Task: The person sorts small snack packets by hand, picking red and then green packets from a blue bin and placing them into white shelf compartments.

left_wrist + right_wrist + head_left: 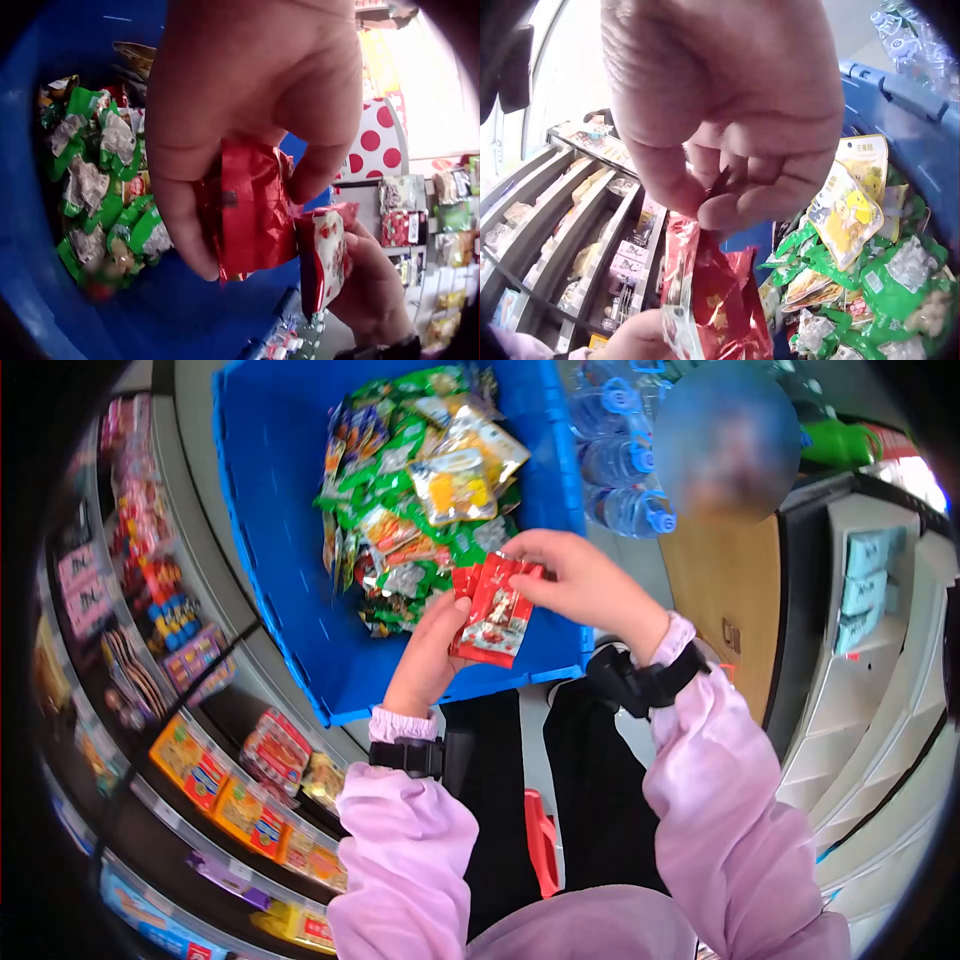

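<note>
The red packets (497, 610) are over the near part of the blue bin (280, 510), their shiny fronts printed with a white-and-red picture; any lettering there is too blurred to read. The left hand (430, 650) grips red foil between thumb and fingers, and the right hand (580, 575) pinches a packet by its upper edge, close beside the left. Inside the bin lies a heap of green packets (907, 270) with clear windows. On top of the heap is a yellow-and-white packet (455, 488) with a cartoon figure and Chinese characters, too small to read surely. Right of the bin stand clear bottles (612, 460) with blue caps. Left of the bin, shelves hold pink boxes (82, 590) with dark lettering I cannot make out and, nearer the person, orange-and-red packs (245, 810).
</note>
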{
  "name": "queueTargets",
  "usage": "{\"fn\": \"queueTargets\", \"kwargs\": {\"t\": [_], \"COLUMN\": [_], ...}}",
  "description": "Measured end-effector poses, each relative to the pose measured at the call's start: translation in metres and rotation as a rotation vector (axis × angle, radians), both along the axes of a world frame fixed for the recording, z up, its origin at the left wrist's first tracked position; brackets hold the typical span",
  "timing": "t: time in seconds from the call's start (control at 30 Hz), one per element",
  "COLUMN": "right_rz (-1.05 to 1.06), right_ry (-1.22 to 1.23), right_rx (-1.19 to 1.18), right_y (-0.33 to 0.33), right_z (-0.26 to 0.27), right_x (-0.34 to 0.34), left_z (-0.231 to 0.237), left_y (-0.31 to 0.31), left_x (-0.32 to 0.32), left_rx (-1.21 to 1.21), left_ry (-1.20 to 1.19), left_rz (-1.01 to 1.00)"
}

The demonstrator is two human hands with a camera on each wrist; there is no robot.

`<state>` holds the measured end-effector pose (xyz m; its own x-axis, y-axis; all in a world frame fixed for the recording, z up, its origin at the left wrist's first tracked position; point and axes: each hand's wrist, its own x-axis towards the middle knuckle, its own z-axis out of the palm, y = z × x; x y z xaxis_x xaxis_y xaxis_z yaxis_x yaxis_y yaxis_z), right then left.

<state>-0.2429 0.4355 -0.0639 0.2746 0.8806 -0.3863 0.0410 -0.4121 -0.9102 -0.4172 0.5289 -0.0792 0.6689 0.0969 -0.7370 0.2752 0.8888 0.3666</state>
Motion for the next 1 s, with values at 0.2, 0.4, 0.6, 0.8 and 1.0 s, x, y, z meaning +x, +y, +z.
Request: {"fn": "queueTargets", "kwargs": {"t": [0.2, 0.4, 0.6, 0.8, 1.0], "right_rz": [-0.305, -0.705, -0.929, -1.087, -1.434], "right_ry": [0.018, -0.075, 0.243, 0.285, 0.292], "right_rx": [-0.027, -0.099, 0.059, 0.107, 0.365], "right_y": [-0.047, -0.101, -0.171, -0.255, -0.336], "right_z": [0.054, 0.097, 0.108, 0.145, 0.165], "right_x": [0.01, 0.008, 0.0, 0.011, 0.018], "left_z": [0.041, 0.085, 0.131, 0.172, 0.19], "left_y": [-0.02, -0.054, -0.115, -0.187, -0.278], "left_x": [0.039, 0.08, 0.114, 0.149, 0.187], "left_rx": [0.089, 0.194, 0.353, 0.103, 0.199], "left_ry": [-0.15, -0.082, -0.22, -0.21, -0.254], "left_rz": [-0.239, -0.323, -0.456, -0.523, -0.611]}}
